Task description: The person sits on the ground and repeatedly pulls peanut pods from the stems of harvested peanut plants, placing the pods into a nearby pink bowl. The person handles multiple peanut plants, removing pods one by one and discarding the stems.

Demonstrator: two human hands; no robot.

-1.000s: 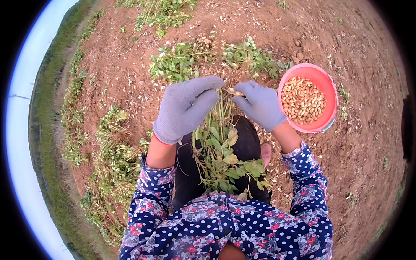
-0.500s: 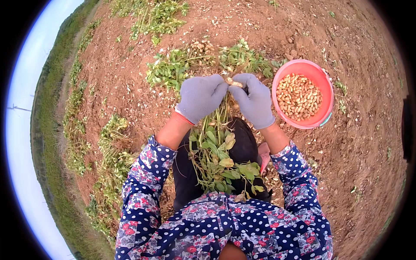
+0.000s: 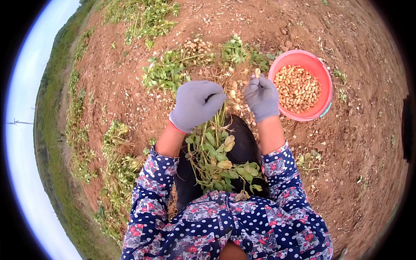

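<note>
My left hand [image 3: 197,105], in a grey glove, is closed round the stems of a peanut plant [image 3: 218,149]. Its leafy top hangs down over my dark trousers, and its roots stick out past my fingers. Beside the bucket's left wall, my gloved right hand [image 3: 261,99] pinches a pale peanut pod [image 3: 257,73] at its fingertips. The pink bucket [image 3: 326,73] to the right holds many picked peanuts [image 3: 298,89].
Ahead of my hands lie pulled peanut plants [image 3: 167,71] and a cluster of pods [image 3: 198,47] on reddish soil. A row of plants [image 3: 115,173] runs along the left. More greenery [image 3: 151,19] lies at the far left.
My right hand has come away from the roots toward the bucket, now with a pod at its fingertips. My left hand keeps hold of the plant, nearly in place.
</note>
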